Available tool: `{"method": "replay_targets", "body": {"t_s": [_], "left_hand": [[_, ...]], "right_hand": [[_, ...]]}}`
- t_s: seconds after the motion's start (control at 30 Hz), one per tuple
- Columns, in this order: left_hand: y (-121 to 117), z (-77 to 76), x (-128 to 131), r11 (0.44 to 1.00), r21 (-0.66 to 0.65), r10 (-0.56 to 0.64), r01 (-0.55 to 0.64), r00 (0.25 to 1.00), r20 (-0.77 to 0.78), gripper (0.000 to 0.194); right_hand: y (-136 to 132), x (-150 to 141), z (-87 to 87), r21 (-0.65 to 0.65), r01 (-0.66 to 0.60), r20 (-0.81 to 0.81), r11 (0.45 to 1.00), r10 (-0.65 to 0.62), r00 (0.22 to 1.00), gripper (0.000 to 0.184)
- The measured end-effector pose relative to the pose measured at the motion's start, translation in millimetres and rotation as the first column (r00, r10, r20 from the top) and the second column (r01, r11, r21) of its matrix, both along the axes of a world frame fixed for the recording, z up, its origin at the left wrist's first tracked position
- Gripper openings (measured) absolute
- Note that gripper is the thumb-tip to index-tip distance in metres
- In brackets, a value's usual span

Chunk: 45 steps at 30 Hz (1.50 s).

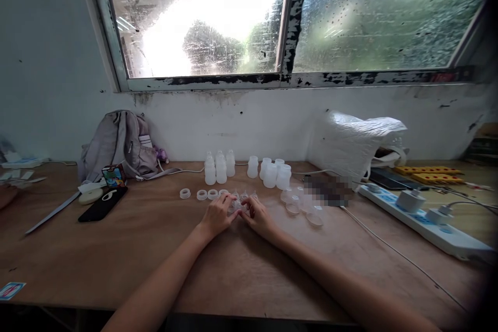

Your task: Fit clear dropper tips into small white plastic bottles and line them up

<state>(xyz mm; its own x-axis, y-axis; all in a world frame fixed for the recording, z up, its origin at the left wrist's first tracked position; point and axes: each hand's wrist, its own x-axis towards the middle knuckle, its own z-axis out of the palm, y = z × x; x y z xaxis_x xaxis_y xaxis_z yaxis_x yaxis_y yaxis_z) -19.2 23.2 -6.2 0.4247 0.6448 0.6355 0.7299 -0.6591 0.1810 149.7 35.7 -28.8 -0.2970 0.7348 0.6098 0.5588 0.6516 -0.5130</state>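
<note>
Bottles (220, 168) stand upright, contents indiscernible. Left hand (217, 213) and right hand (260, 216) crowd clear teat-shaped pieces (244, 197); whether fingers grip, I cannot tell.

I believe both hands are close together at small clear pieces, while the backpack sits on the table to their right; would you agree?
Not quite: the head view shows the backpack sitting to the left, not right, of the left hand and right hand. The rest stands.

We see milky-white bottles (221, 170), clear pieces (244, 196), a brown bench (116, 264), a greyish-mauve backpack (119, 145), a black phone (101, 207) and a blue-and-white power strip (420, 219)
</note>
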Motion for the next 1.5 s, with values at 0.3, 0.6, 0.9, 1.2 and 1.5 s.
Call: {"method": "replay_targets", "body": {"t_s": [0.3,0.6,0.9,1.2,1.5], "left_hand": [[-0.5,1.9,2.1,0.997,0.071,-0.020,0.018,0.999,0.031,0.031],[-4.1,0.6,2.1,0.964,-0.236,-0.124,0.118,0.992,-0.013,0.039],[2.5,-8.4,1.7,0.977,-0.207,-0.057,0.042,0.996,-0.068,0.040],[2.7,-7.1,2.1,0.997,-0.040,-0.063,0.061,0.997,-0.053,0.034],[1.1,-6.1,4.8,0.999,-0.012,-0.050,0.050,0.998,-0.035,0.030]], "right_hand": [[-0.5,0.1,1.1,-0.073,-0.003,-0.081,0.997,-0.003,0.997,0.016],[1.7,0.3,1.1,-0.424,-0.341,-0.477,0.839,0.113,0.872,0.028],[2.4,0.2,3.1,-0.525,-0.555,-0.756,0.645,-0.054,0.652,0.017],[-2.6,-0.5,8.8,-0.518,-0.588,-0.772,0.621,-0.043,0.634,0.022],[-2.9,-0.3,8.1,-0.505,-0.604,-0.768,0.617,-0.003,0.640,0.026]]}}
